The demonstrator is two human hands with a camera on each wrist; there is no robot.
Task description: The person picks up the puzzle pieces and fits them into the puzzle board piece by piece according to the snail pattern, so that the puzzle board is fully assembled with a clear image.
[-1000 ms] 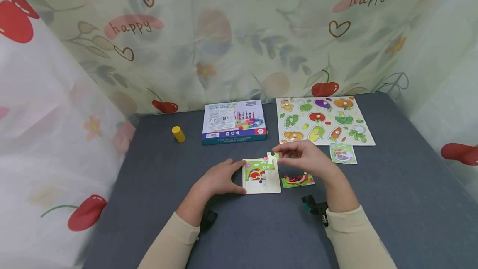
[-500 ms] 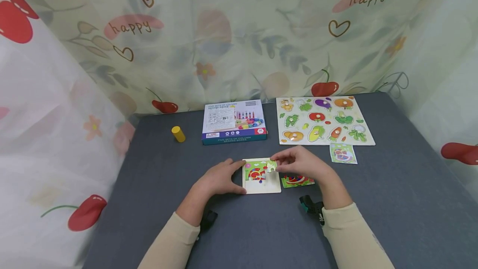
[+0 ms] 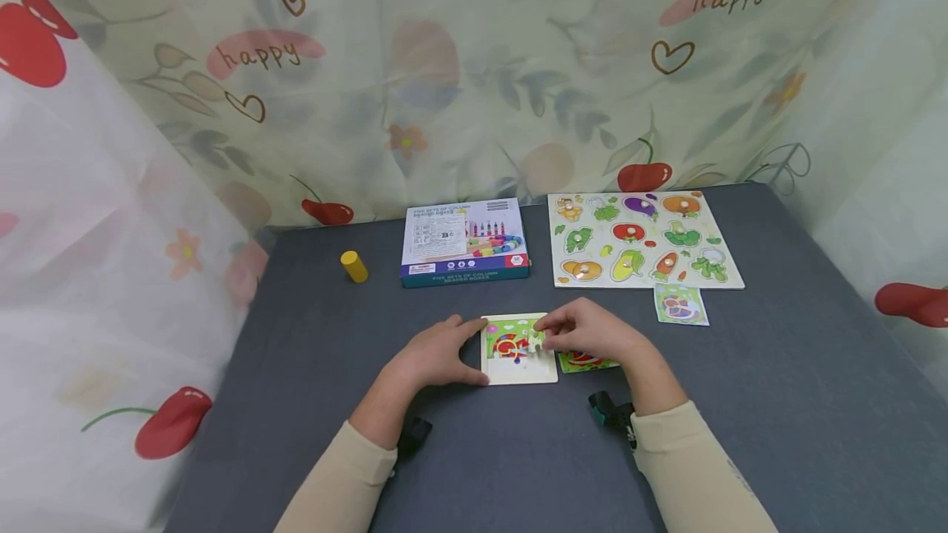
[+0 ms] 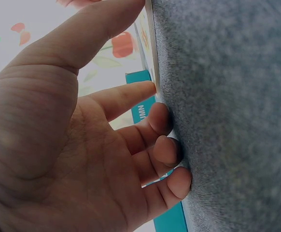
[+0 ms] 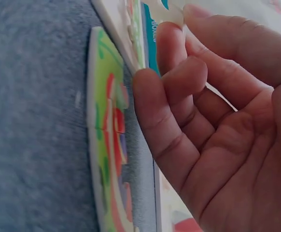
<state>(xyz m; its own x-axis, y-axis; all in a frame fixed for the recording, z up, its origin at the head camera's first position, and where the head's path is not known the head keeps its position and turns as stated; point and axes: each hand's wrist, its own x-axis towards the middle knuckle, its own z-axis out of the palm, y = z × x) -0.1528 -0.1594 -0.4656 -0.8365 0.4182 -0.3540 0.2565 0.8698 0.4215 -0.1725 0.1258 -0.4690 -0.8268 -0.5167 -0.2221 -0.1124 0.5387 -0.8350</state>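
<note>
A square jigsaw tray, partly filled with a green and red picture, lies on the dark table. My left hand rests at its left side, index finger and thumb touching two corners. In the left wrist view the left hand's other fingertips rest on the cloth. My right hand pinches a pale green puzzle piece between thumb and index finger, low over the tray's right half. Under that hand, right beside the tray, lie joined red and green puzzle pieces, partly covered in the head view.
Behind the tray lies a bead set box. A vegetable puzzle board stands at the back right, with a small picture card at its front edge. A yellow cylinder stands at the back left.
My right hand has brought the puzzle piece from above the tray's upper right corner down and slightly left, over its right half. The left hand and the tray have stayed put.
</note>
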